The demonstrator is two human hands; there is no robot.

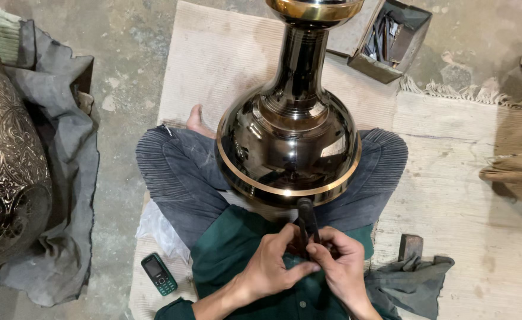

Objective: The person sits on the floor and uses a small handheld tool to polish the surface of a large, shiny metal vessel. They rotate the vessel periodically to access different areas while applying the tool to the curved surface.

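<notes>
Left hand (pixel 270 268) and right hand (pixel 341 264) both grip a dark slender tool (pixel 306 222) — against a glossy, bulbous metal vase (pixel 289 139).

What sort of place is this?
Probably a metalworker's floor workshop: a big polished vase lies in a seated person's lap, an engraved vessel sits nearby, and a box of tools rests on the mat.

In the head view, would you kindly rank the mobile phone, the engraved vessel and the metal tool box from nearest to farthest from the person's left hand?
Measured from the left hand, which is at a dark tool in the person's lap:
1. Mobile phone: on the mat, just to the left of the hand.
2. Engraved vessel: on grey cloth at the far left edge.
3. Metal tool box: top right, beyond the polished vase.
</notes>
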